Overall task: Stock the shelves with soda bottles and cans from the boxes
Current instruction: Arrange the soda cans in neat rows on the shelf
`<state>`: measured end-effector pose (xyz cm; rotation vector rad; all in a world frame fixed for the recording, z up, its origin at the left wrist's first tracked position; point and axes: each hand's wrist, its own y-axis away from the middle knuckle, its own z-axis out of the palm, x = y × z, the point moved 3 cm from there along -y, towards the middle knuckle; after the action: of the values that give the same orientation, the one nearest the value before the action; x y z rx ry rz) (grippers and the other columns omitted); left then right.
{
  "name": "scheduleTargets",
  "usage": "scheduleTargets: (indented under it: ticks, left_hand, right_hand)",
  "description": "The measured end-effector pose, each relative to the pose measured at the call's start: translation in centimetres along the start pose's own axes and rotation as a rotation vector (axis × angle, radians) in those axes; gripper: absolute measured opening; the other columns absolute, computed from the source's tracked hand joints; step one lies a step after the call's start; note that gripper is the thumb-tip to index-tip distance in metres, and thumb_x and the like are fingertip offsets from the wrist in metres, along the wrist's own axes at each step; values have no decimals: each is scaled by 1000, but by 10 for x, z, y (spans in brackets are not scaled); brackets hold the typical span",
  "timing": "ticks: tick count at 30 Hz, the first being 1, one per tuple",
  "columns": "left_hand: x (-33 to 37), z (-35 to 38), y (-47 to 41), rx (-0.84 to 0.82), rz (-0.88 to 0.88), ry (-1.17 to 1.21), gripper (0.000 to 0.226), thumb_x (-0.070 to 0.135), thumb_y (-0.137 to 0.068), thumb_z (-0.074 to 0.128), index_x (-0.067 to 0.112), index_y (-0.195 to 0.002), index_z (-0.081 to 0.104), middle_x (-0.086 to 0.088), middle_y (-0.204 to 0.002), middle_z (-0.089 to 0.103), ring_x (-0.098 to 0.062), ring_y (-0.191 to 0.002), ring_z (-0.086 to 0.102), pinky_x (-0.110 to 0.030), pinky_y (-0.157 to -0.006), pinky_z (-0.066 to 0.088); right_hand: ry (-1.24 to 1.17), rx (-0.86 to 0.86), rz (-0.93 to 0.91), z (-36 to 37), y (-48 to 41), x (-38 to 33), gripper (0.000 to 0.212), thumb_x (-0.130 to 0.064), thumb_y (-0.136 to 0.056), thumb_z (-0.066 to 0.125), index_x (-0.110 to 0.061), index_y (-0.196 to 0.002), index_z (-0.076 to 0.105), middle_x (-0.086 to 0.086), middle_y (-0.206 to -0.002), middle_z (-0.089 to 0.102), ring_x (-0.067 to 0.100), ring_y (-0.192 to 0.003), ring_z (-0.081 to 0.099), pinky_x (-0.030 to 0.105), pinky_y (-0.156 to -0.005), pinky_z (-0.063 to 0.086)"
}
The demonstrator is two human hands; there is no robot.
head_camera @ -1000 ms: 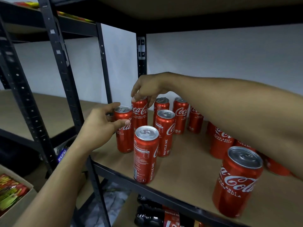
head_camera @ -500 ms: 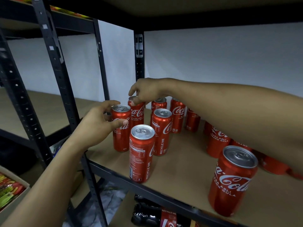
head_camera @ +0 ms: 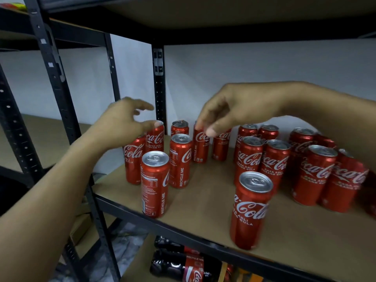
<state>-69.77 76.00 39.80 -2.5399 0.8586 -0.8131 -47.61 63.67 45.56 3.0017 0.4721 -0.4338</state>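
Observation:
Several red Coca-Cola cans stand upright on the brown shelf board [head_camera: 203, 202]. My left hand [head_camera: 122, 123] hovers over the leftmost can [head_camera: 132, 161] with fingers spread, and its thumb tip touches the rim of the can behind it [head_camera: 155, 139]. Reaching in from the right, my right hand [head_camera: 230, 110] has its fingertips and thumb curled round the top of a can in the middle back row [head_camera: 200, 147]. One can [head_camera: 154, 184] stands alone near the front edge at the left, another [head_camera: 250, 212] at the front middle.
A tight group of cans [head_camera: 315, 174] fills the right of the shelf under my right forearm. Black steel uprights [head_camera: 50, 68] [head_camera: 159, 88] frame the left side. Dark cola bottles [head_camera: 183, 265] lie on the shelf below. Another shelf board hangs close overhead.
My right hand left the second can and moved right onto a can further along the back row. My left hand let go of the leftmost can and opened. The view shifted right.

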Motion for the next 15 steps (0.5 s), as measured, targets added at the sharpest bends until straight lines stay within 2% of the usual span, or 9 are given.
scheduleTargets:
  ticks: [2, 3, 6, 8, 12, 15]
  left_hand:
    - [28, 6, -8, -69, 111, 9, 48, 48, -86, 73, 34, -130, 62, 7, -132, 61, -6, -110, 59, -28, -87, 48]
    - [40, 12, -12, -155, 143, 8, 48, 49, -85, 75, 34, -129, 63, 9, -129, 64, -6, -108, 61, -26, -86, 48]
    - [69, 39, -21, -433, 246, -186, 54, 54, -80, 77, 38, -130, 63, 12, -129, 64, -10, -112, 62, -36, -96, 52]
    - [74, 56, -28, -515, 276, -333, 57, 52, -78, 80, 39, -130, 62, 10, -135, 61, -16, -119, 59, -41, -101, 50]
    - [66, 72, -39, -585, 256, -418, 51, 37, -81, 81, 38, -128, 64, 9, -133, 61, -18, -117, 59, -41, -99, 52]
    - [61, 74, -41, -604, 249, -397, 45, 34, -83, 80, 38, -125, 66, 11, -131, 61, -16, -114, 58, -36, -97, 51]
  right_hand:
    - [-49, -90, 39, 5, 31, 5, 28, -36, -88, 72, -35, -116, 72, -7, -107, 76, 7, -100, 71, 39, -96, 57]
    - [-81, -142, 54, 9, 45, 7, 30, -37, -88, 72, -34, -118, 71, -6, -109, 75, 9, -102, 71, 40, -97, 57]
    - [-166, -290, 72, 23, 77, 14, 46, -38, -82, 74, -35, -127, 67, -8, -120, 72, 9, -107, 70, 36, -97, 57]
    - [-198, -340, 78, 33, 89, 18, 59, -39, -78, 79, -41, -133, 61, -15, -127, 67, 7, -109, 69, 31, -94, 57]
    - [-128, -286, 70, 57, 91, 26, 75, -35, -74, 87, -53, -137, 52, -30, -134, 56, -15, -107, 59, 9, -81, 52]
    - [-92, -195, 44, 66, 88, 36, 70, -33, -77, 86, -51, -136, 53, -29, -132, 58, -13, -113, 57, 8, -81, 52]
